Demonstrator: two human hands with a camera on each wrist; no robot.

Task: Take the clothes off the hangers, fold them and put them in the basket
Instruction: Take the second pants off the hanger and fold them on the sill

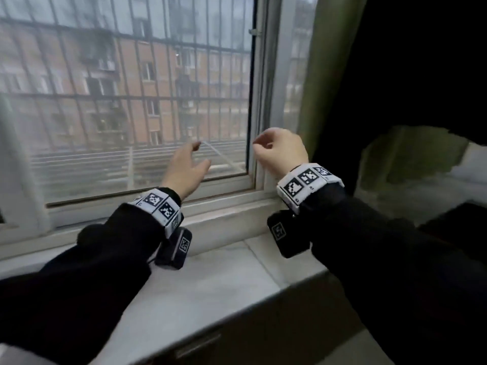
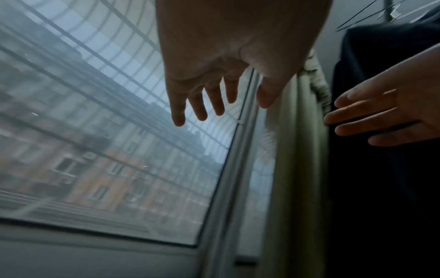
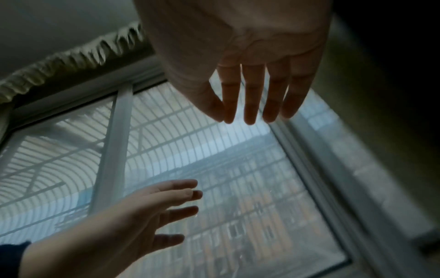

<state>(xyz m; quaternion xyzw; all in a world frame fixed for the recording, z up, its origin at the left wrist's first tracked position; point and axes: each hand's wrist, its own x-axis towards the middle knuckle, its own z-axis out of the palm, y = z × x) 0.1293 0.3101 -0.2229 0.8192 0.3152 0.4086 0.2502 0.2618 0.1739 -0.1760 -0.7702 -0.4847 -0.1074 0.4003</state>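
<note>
Two empty hands hovered before the window (image 1: 131, 101): left hand (image 1: 185, 168) with fingers spread, right hand (image 1: 280, 151) with fingers loosely curled. A dark garment (image 2: 381, 169) hung beside the green curtain (image 1: 313, 88); the best approach likely reached rightward. Marble windowsill (image 1: 210, 280) below; basket unseen

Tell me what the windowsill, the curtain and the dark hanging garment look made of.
Windowsill: polished pale stone, probably marble; faint grey veining, soft sheen.
Curtain: matte olive woven fabric; vertical folds, gathered top.
Dark hanging garment: soft dark cloth; too shadowed to tell the weave.
</note>
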